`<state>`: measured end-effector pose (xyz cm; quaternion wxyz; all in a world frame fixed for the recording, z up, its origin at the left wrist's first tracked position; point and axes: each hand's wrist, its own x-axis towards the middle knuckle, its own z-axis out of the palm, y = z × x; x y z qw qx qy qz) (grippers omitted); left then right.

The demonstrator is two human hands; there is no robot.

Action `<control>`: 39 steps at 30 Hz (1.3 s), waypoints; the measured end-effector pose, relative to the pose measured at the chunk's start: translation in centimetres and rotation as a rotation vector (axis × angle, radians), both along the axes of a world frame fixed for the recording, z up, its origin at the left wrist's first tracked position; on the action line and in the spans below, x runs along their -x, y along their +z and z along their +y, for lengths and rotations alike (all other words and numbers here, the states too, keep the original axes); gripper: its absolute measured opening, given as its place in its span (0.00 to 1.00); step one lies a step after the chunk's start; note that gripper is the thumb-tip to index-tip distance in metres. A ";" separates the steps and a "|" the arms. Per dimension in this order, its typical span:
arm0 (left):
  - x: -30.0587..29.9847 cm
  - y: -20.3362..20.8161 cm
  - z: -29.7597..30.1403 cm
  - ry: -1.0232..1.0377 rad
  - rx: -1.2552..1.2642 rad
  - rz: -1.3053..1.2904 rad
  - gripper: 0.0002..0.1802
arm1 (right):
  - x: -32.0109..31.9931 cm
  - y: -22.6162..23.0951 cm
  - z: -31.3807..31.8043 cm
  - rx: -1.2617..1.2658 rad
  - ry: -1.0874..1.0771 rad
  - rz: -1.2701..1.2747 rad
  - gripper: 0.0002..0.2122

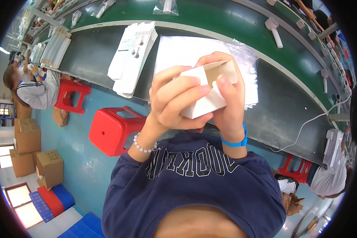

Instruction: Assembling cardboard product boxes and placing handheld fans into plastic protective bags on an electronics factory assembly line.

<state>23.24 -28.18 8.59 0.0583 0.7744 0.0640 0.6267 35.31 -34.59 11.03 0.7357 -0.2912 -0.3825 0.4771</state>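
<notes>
The box (210, 102) is the reference. Left hand (167, 95): on the left side of the box, fingers bent across it, gripping. Right hand (231, 93): on the right side of the box, thumb (224, 84) at its open edge, fingers curled over its far side. Left forearm (138, 155) and right forearm (233, 151): bare, converging toward the box.

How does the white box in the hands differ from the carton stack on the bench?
The white box is formed, with an open end; the carton stack is made of flat pieces. The white box is held between the left hand and right hand; the carton stack lies on the bench. The visible outside of the white box looks plain; the carton stack shows dark printed shapes on top. Both are mainly white.
</notes>
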 end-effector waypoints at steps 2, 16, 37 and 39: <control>0.1 -0.1 0.3 0.059 -0.091 0.082 0.29 | -0.3 0.2 0.0 0.010 0.003 -0.049 0.08; 0.9 -0.8 -0.2 0.027 -0.086 0.108 0.20 | -0.9 -1.0 0.4 -0.275 0.150 -0.084 0.22; 0.0 -0.9 2.4 -0.170 -0.235 -0.109 0.38 | -2.5 -0.5 0.4 -0.250 0.138 -0.286 0.13; 0.5 -1.5 0.9 -0.085 -0.029 -0.075 0.41 | -3.6 -0.1 0.1 -0.159 0.164 -0.463 0.10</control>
